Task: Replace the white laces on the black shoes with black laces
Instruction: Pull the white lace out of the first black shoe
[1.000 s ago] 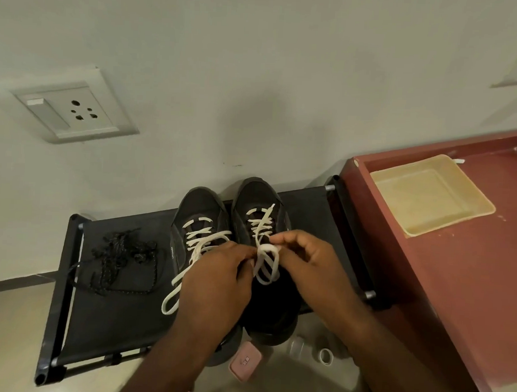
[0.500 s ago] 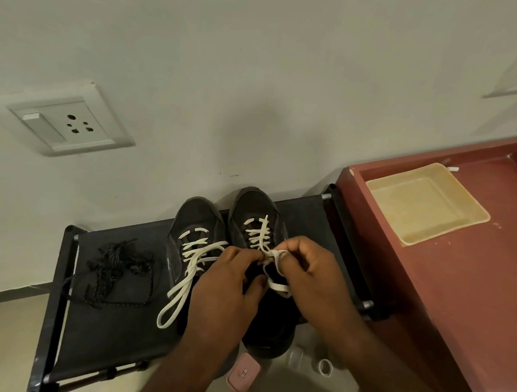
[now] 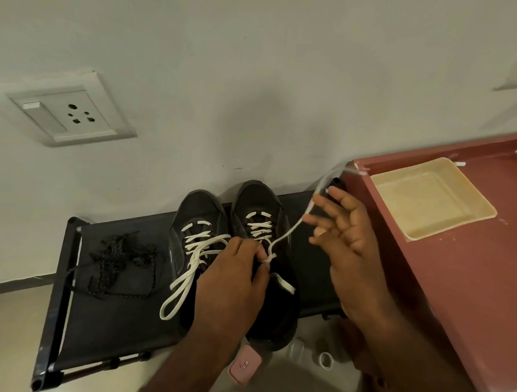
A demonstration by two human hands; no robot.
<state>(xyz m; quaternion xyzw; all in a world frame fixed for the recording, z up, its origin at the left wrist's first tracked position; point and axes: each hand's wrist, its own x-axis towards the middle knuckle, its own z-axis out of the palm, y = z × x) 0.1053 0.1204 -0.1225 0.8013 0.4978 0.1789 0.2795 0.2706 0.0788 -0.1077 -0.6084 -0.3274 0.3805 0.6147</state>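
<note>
Two hands worked | left hand (image 3: 232, 272) pinched lace (image 3: 285, 236) | right hand (image 3: 342, 230) splayed, lace across fingers (no pinch seen) | best: pull straight, shoe (image 3: 257, 198) pinned

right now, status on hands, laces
Left hand pinches white lace at knot on right shoe. Lace runs taut to right hand, fingers spread, grip unclear. Black laces untouched on rack.

Left hand (image 3: 232, 272) low, pinch on white lace (image 3: 285, 236) — right hand (image 3: 346, 230) raised, fingers splayed.

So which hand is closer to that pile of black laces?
Left. The left hand pinches the white lace just right of the black laces; the right hand is farther right.
</note>
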